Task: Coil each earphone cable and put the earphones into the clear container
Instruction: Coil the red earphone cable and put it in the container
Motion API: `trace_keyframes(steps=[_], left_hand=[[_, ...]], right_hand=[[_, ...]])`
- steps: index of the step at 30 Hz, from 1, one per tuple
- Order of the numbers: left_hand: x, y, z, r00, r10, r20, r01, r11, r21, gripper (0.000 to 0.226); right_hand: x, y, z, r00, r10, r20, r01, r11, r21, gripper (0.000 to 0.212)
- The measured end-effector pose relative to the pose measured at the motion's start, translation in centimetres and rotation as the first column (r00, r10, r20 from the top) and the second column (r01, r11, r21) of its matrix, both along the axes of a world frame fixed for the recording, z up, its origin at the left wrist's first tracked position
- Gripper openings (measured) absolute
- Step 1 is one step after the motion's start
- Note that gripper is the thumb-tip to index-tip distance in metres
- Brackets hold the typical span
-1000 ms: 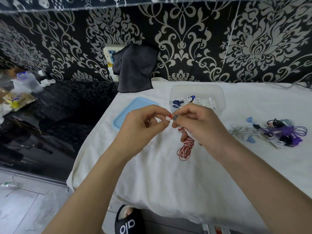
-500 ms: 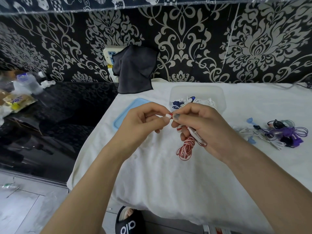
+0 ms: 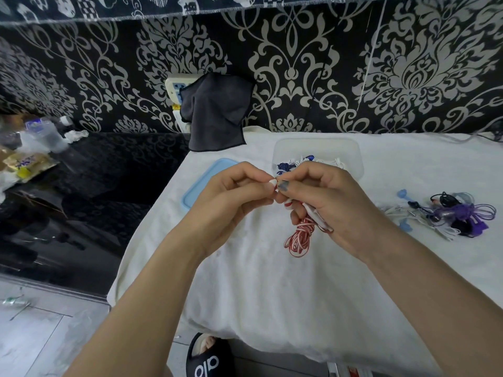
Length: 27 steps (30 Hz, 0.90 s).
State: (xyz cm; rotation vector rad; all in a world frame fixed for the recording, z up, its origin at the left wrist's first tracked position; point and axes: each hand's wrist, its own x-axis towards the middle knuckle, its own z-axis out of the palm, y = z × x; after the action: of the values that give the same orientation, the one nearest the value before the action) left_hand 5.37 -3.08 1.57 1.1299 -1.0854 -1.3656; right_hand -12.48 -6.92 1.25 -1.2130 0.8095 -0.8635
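A red-and-white earphone cable (image 3: 299,238) hangs in a coiled bundle from my right hand (image 3: 324,202) above the white cloth. My right hand grips the bundle's upper part, and its thumb and forefinger pinch the cable's end. My left hand (image 3: 231,200) pinches that same end, its fingertips meeting those of my right hand. Just behind both hands stands the clear container (image 3: 318,148), with blue and white coiled earphones (image 3: 288,165) inside. A tangle of purple, black, white and blue earphones (image 3: 451,213) lies on the cloth to the right.
The container's light blue lid (image 3: 206,180) lies flat on the white cloth (image 3: 272,295) left of my hands. A dark grey cloth (image 3: 215,112) hangs on the wall behind. The cloth-covered surface ends at the left beside a black table (image 3: 81,186) with clutter.
The coiled bundle hangs slightly lower under my right hand, and more of the cable shows along that palm. Both hands stay pinched together at the cable's end.
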Motion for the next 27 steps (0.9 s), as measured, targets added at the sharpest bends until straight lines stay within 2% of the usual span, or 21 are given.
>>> trace_keyframes(steps=[5,8,13,17,23,27], left_hand=[[-0.3,0.0,0.3,0.999,0.044,0.03,-0.043,0.998,-0.035,0.003],[-0.5,0.1,0.4,0.998,0.054,0.024,-0.054,0.998,-0.009,0.011],[-1.2,0.0,0.9,0.992,0.048,-0.114,-0.036,0.994,0.102,0.024],[-1.6,-0.1,1.0,0.973,0.072,-0.219,-0.028,0.979,0.2,0.024],[-1.9,-0.3,1.3,0.98,0.09,-0.176,-0.047,0.971,0.234,0.025],[-2.1,-0.3,1.5,0.989,0.112,-0.092,-0.091,0.974,0.206,0.025]], right_hand=[[0.0,0.0,0.1,1.0,-0.02,0.003,0.02,1.0,-0.011,0.006],[0.0,0.1,0.1,1.0,-0.02,0.01,0.021,1.0,-0.014,0.006],[0.1,0.2,0.1,0.999,-0.032,0.025,0.032,0.999,-0.003,0.007],[-0.1,-0.1,0.1,0.998,-0.04,0.049,0.035,0.995,0.091,0.01],[-0.3,-0.3,0.1,0.997,-0.041,0.062,0.03,0.984,0.176,0.008],[-0.4,-0.2,0.3,0.997,-0.04,0.072,0.026,0.983,0.181,0.01]])
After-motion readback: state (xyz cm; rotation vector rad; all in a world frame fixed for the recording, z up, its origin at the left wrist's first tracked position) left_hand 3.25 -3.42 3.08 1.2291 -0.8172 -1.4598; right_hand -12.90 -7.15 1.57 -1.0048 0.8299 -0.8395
